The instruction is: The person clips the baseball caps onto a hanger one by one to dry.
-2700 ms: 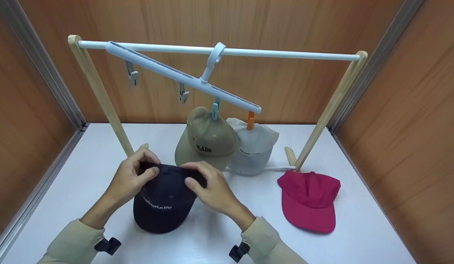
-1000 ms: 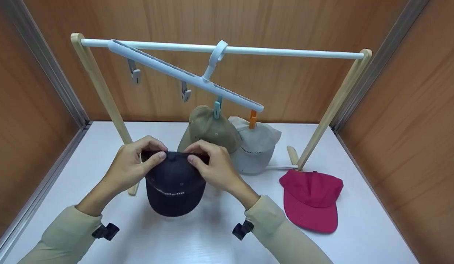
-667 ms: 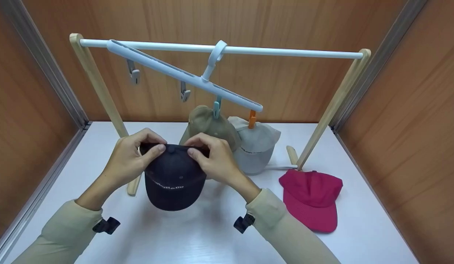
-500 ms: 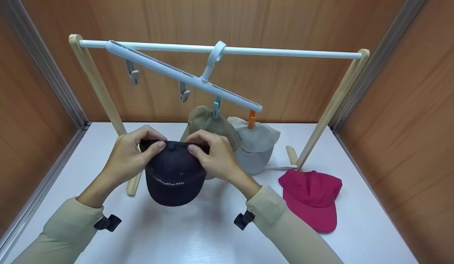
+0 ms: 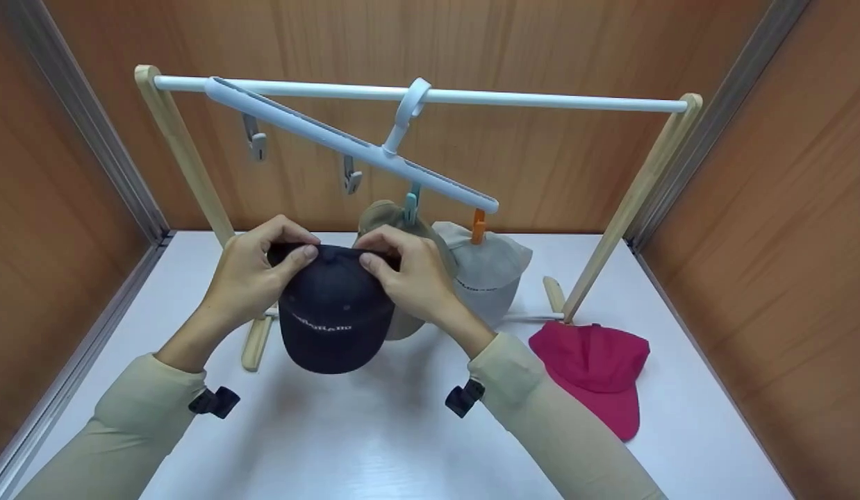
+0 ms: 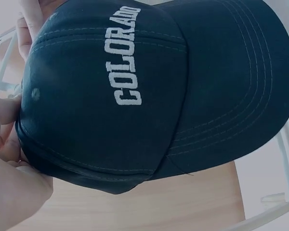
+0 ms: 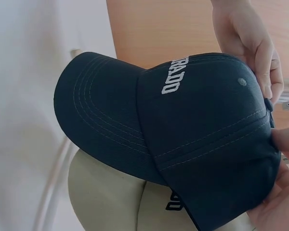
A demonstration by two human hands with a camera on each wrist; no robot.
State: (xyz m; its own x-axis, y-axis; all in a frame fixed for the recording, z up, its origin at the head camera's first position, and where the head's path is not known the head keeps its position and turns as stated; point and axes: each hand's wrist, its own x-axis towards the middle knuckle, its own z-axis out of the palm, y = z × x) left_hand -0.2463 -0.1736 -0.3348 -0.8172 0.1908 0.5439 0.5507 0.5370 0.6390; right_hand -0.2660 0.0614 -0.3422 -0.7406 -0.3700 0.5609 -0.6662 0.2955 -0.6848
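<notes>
A dark navy baseball cap (image 5: 336, 305) hangs brim down between my hands, clear of the table. My left hand (image 5: 260, 267) pinches the top edge on its left side with thumb and fingers. On the right side of that edge my right hand (image 5: 412, 274) pinches it the same way. White COLORADO lettering (image 6: 124, 55) shows across its front in the left wrist view. Behind it a khaki cap (image 7: 106, 187) is partly covered. Above and behind the hands hangs a pale blue clip hanger (image 5: 298, 125) with two free grey clips, one of them a grey clip (image 5: 352, 175) nearer the middle.
The hanger hooks over a white rod (image 5: 555, 101) on wooden posts. A teal clip (image 5: 411, 207) holds the khaki cap, and an orange clip (image 5: 478, 226) a light grey cap (image 5: 489, 271). A red cap (image 5: 590, 371) lies on the white table (image 5: 374, 444) at the right.
Both hands have lifted the navy cap up and away from the front of the table, toward the hanger. It now covers more of the khaki cap. Both grips stay on its top edge.
</notes>
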